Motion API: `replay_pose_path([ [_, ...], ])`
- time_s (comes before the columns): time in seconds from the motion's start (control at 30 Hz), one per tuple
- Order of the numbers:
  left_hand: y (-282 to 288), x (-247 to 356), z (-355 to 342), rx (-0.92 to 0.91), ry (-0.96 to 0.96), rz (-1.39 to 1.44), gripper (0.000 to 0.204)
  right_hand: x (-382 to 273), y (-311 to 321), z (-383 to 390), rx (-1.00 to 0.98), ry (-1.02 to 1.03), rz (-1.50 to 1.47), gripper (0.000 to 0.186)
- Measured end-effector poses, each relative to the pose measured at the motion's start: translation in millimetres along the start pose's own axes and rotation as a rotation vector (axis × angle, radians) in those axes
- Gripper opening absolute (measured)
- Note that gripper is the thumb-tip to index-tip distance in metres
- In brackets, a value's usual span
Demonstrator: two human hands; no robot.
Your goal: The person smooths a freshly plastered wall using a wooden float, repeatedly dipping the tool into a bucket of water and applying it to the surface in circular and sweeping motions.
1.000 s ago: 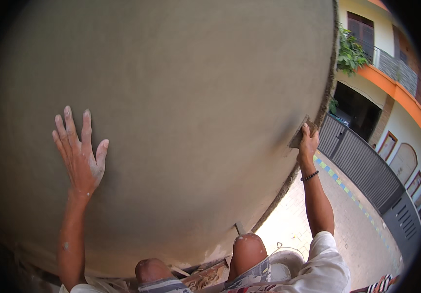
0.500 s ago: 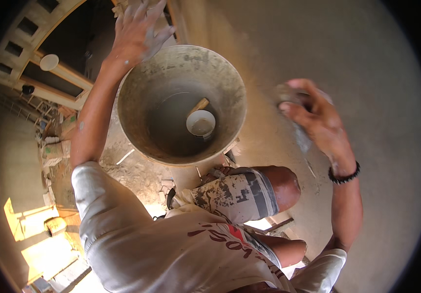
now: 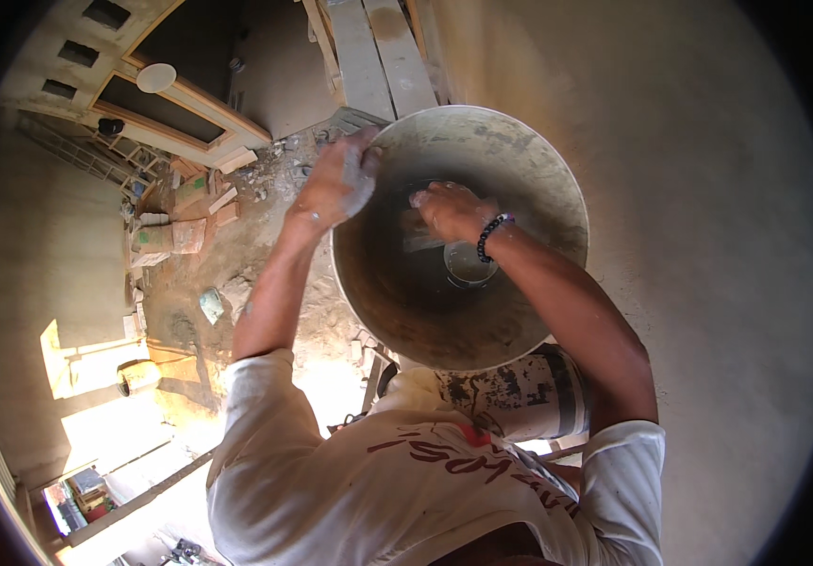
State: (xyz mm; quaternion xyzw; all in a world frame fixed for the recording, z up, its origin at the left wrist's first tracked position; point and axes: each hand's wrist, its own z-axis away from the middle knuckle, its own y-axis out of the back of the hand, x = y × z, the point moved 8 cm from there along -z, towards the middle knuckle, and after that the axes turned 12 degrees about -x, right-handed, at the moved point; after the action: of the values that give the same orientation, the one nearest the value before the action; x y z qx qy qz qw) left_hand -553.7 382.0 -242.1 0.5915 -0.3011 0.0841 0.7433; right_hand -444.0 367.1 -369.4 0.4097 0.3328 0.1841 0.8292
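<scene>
A large round bucket (image 3: 538, 311) with dull grey inner walls and dark, watery contents tilts in front of my torso. My left hand (image 3: 342, 184), wet and smeared grey, grips its left rim. Inside the bucket is my right hand (image 3: 455, 211), wearing a black beaded bracelet (image 3: 493, 236). Its fingers are curled and closed, and what they hold, if anything, is hard to make out. A pale blurred shape lies just below those fingers. Beside my right wrist a round white cup (image 3: 469, 268) sits in the liquid, partly covered by the forearm.
A smooth plastered wall (image 3: 708, 236) rises on the right. Long boards (image 3: 378, 66) stand beyond the bucket. Rubble and sacks (image 3: 170, 236) lie on the floor at left, near a ladder (image 3: 85, 156) and a yellow container (image 3: 139, 377). My knee in paint-spotted shorts is under the bucket.
My right hand has left the wall and gone down into the bucket. My left hand has come down onto the rim. The bucket appears farther right, and the view has shifted.
</scene>
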Motion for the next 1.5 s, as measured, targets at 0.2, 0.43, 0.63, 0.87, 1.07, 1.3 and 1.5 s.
replay_pose_path([
  [0.2, -1, 39, 10, 0.013, -0.039, -0.026, 0.031, 0, -53, -68, 0.205, 0.030, 0.148, 0.034],
  [0.43, -12, 72, 21, 0.047, -0.125, -0.109, 0.044, 14, -126, -26, -0.126, -0.119, -0.128, 0.045],
  [0.63, -19, 74, 12, -0.080, -0.070, -0.113, 0.061, 27, -194, 1, -0.288, -0.098, -0.211, 0.047],
  [0.87, -13, 76, 4, 0.022, -0.150, -0.073, 0.045, 6, -72, -33, -0.012, 0.123, -0.416, 0.051],
  [1.07, 0, 49, 2, 0.080, -0.187, -0.008, 0.030, 42, -15, 16, 0.195, 0.228, -0.907, 0.058],
  [1.3, 2, -4, -4, 0.002, -0.016, -0.086, 0.034, 21, 31, 71, 0.424, 0.349, -1.186, 0.050],
  [1.5, 13, -47, -3, 0.018, 0.116, -0.058, 0.036, 32, 93, 196, 0.817, 0.490, -1.414, 0.050],
])
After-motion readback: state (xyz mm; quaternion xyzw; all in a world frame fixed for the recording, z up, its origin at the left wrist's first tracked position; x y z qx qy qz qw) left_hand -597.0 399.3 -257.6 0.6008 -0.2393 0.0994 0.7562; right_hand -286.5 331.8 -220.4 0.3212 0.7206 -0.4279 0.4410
